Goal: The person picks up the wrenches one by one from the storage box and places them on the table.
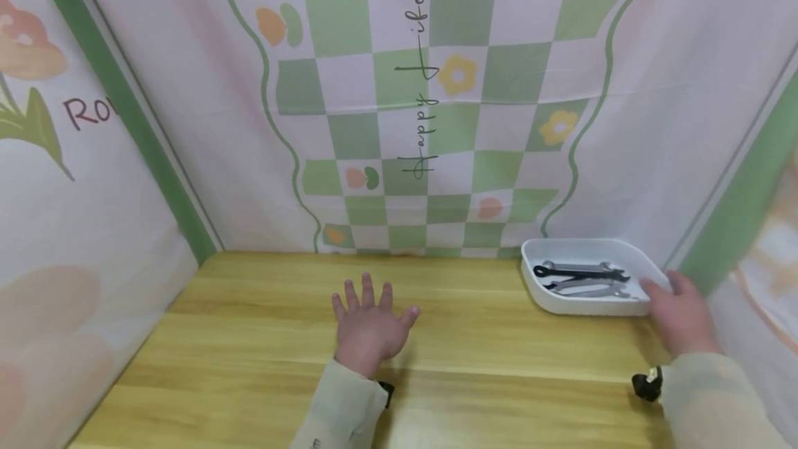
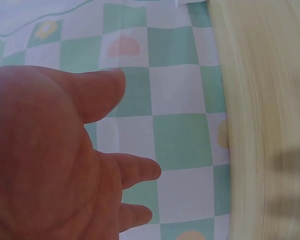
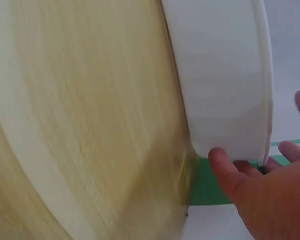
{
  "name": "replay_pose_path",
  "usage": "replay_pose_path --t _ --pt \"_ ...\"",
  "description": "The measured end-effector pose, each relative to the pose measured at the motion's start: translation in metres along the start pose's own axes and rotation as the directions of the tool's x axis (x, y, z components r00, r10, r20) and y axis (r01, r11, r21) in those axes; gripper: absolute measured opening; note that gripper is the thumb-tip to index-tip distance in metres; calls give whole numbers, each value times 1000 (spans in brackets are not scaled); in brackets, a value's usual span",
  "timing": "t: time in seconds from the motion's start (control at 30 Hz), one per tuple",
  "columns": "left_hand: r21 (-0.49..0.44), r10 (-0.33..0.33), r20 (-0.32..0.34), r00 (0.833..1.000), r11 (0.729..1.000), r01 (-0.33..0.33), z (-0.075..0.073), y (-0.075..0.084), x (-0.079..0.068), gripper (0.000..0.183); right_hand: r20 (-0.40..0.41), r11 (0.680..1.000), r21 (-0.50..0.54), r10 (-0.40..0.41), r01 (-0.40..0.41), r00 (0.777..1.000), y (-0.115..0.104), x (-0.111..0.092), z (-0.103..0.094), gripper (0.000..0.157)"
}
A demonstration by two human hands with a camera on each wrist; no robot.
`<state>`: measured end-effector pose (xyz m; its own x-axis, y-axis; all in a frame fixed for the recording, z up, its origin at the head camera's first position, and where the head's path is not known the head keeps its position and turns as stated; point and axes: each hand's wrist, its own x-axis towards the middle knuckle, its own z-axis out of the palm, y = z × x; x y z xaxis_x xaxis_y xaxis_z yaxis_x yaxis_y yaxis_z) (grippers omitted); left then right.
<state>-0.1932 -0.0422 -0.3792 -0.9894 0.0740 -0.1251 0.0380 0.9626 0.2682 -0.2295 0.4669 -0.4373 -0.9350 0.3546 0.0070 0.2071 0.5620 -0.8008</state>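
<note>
In the head view, a white tray point(image 1: 586, 306) holds several wrenches, among them a black combination wrench point(image 1: 573, 272) lying over silver wrenches point(image 1: 586, 288). My right hand point(image 1: 682, 314) is at the tray's right end, its thumb over the rim. The right wrist view has the fingers point(image 3: 225, 167) against the outer end wall, while the thumb stands apart from the rim. My left hand point(image 1: 372, 333) is over the middle of the table, fingers spread and holding nothing. Its thumb and some fingers also show in the left wrist view.
The wooden table point(image 1: 249, 338) meets a checkered, flowered cloth point(image 1: 405, 102) at its back edge. Cloth walls point(image 1: 37, 227) with green strips close in the left and right sides. The tray sits in the back right corner, near the cloth.
</note>
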Motion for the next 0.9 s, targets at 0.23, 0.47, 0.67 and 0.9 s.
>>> replay_pose_path --t 0.23,0.47,0.67,0.9 --pt "-5 0 1 1000 1000 0 -1 0 1 80 30 994 -105 -32 34 999 -1 0 -1 87" --pt "0 -3 -9 1000 1000 3 -1 -1 2 79 15 986 -161 -36 38 999 -3 0 2 84" --pt "19 3 -27 1000 1000 -2 -3 -2 3 76 0 987 -158 -13 13 1000 -4 -2 4 84" --pt "45 -6 -41 999 999 8 -5 -3 3 75 24 992 -129 11 -7 1000 -3 -4 6 89"
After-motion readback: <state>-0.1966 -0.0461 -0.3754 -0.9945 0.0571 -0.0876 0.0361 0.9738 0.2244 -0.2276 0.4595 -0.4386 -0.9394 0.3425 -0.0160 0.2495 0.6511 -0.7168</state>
